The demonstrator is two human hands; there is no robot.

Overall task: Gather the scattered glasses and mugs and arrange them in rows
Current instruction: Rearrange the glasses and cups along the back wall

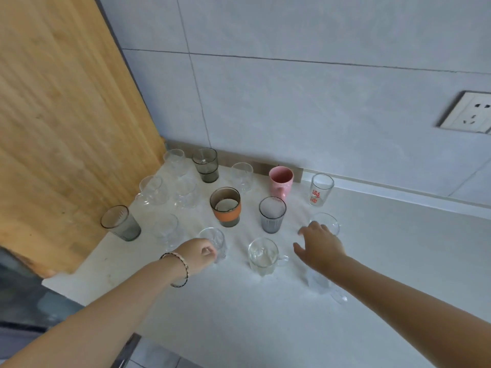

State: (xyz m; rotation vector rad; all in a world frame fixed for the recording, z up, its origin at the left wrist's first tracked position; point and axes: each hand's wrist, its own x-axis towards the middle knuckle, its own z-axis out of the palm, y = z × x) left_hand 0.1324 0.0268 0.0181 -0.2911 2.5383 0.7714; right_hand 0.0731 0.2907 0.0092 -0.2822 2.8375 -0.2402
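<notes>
- While the left hand [198, 256] curls its fingers round a clear tumbler [216, 241] at the front of the group, the right hand [318, 245] hovers spread wide and holds nothing, just in front of a clear handled mug [328, 221].
- Step in hand, as judged: seat the gripped tumbler in line with its neighbours. It is best lifted clear rather than slid, since a second handled mug [263, 254] stands just beside it on the right.
- Right hand, advice: close on the mug's body or handle from above, minding the blurred clear glass [317, 282] under the forearm, which a dropped wrist could knock.
- Task pieces on the desk [265, 328]:
  - pink mug [281, 181] and red-lettered glass [321, 189] near the wall;
  - brown glass with orange band [225, 207] and blue-grey ribbed glass [272, 215] mid-group;
  - smoky tumbler [206, 164] at the back;
  - grey tumbler [121, 223] far left, beside the wooden board [66, 128];
  - clear glasses [154, 191] clustered back left.
- Contents: the vessels in plain view stand mouth up. None shows liquid, though in clear glass this is hard to tell.
</notes>
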